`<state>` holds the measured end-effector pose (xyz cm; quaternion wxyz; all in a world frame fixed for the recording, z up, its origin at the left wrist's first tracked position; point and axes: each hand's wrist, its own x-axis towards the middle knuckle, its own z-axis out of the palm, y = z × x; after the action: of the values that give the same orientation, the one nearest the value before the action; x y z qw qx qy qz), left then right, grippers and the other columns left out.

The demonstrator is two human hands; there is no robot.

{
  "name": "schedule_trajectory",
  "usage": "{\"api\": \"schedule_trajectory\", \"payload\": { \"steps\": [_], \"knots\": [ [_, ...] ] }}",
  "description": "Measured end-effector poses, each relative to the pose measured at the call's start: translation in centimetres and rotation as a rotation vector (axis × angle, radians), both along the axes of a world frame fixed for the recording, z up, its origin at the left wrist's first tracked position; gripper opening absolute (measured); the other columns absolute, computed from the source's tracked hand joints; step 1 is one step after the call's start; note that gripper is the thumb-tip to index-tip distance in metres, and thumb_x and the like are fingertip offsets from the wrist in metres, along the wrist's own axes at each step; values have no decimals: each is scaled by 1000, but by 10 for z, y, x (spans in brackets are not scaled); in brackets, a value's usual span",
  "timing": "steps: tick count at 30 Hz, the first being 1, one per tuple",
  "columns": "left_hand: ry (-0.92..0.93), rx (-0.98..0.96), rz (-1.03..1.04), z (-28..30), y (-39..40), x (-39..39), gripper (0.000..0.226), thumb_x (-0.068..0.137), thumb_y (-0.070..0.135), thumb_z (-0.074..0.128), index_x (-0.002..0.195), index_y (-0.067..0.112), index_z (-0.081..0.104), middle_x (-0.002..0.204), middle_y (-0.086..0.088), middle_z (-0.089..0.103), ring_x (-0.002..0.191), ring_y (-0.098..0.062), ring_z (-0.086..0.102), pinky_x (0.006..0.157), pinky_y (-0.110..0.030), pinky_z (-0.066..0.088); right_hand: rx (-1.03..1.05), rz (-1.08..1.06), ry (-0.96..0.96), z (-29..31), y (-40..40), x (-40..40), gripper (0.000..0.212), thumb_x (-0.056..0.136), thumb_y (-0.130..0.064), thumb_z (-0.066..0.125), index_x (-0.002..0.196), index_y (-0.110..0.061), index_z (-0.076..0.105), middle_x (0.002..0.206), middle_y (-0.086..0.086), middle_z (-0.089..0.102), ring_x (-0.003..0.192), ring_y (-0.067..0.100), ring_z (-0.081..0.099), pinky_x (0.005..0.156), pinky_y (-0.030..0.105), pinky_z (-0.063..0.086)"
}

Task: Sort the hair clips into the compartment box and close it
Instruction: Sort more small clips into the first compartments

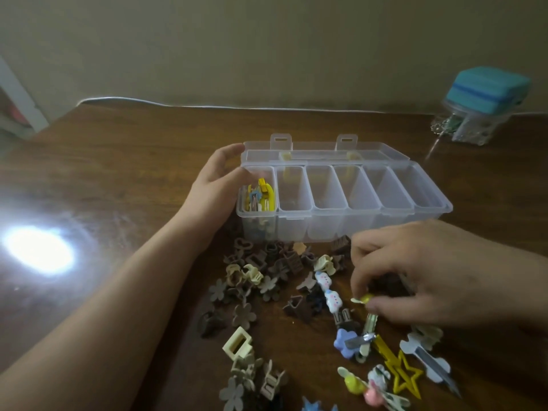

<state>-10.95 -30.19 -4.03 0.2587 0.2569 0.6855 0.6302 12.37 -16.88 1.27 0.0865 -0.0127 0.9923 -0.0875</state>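
We have our left hand (216, 185) resting on the nine o'clock end of the compartment box (341, 200), fingers loosely curled against its wall and holding nothing, which steadies it on the counter (124, 179). Our right hand (421, 274) is down in the pile of hair clips (267, 280) at about five o'clock from the box, its grip pinched nearly closed on a small yellow clip (362, 299) (thumb and forefinger on it, though we cannot tell whether it is clear of the counter). To do this well, we judge it best to lift straight up so neighbouring clips are not dragged along, then carry it toward eleven o'clock to the leftmost compartment (259, 191), the only one with coloured clips in it; the others look empty. The box's long axis runs from nine to three o'clock, its lid (323, 152) folded back toward twelve.
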Motion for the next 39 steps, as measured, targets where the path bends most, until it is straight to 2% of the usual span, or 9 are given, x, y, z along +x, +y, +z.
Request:
{"api": "schedule_trajectory", "payload": {
  "steps": [3,7,10,13,19,22,26,31,39],
  "knots": [
    [11,-7,-4,1,0,0,55,88,20,65,139,33,49,123,4,66,106,-18,69,91,-42,56,-267,-56,45,1,9,1,17,84,-56,50,97,-52,59,105,-29,56,98,-4,57,74,14,49],
    [8,4,-17,0,-1,-1,55,88,20,65,139,32,49,123,2,66,104,-18,70,89,-41,57,-796,-215,209,3,10,1,13,79,-36,62,90,-34,67,90,-3,73,81,12,70,71,24,58],
    [13,-3,-17,0,0,-2,55,88,20,64,140,33,48,123,1,66,104,-19,70,90,-42,57,-1065,-351,346,-2,5,-8,16,70,-20,71,85,-20,65,78,7,69,63,25,65,53,28,54],
    [51,-14,7,2,-1,-1,47,89,34,56,136,36,51,131,1,61,115,-20,63,97,-46,53,-1191,-422,415,-1,-4,-23,16,69,-15,72,82,-15,62,72,8,63,47,17,52,36,23,41],
    [52,-16,20,4,0,1,35,103,26,41,136,28,53,126,0,64,107,-14,66,80,-30,56,-1081,-456,608,19,-20,-82,22,80,-17,71,93,-5,59,75,12,68,48,15,52,40,23,42],
    [37,-10,13,5,-1,1,35,102,30,43,136,28,53,128,-4,64,110,-18,66,91,-39,56,-891,-498,560,14,-21,-118,22,84,-27,73,92,-9,65,79,9,74,42,6,52,40,19,41],
    [24,-35,-3,5,-3,1,48,90,39,58,137,33,51,131,-3,63,115,-19,64,99,-44,52,-456,-455,583,1,-16,-129,20,86,-40,67,81,-22,73,73,-7,71,68,1,63,57,19,48],
    [-15,-12,-62,3,-2,-1,74,73,26,72,141,30,45,119,-4,70,97,-17,73,79,-32,59,-387,-386,802,17,-14,-92,12,89,-30,65,81,-23,72,71,-12,66,67,4,60,57,11,45],
    [-28,-31,-37,4,1,0,65,82,25,77,139,33,47,115,1,70,97,-16,73,88,-38,58,-162,-89,-150,16,-21,-16,41,68,-75,53,106,-60,48,96,-29,61,90,-4,58,71,23,52]
  ]
}}
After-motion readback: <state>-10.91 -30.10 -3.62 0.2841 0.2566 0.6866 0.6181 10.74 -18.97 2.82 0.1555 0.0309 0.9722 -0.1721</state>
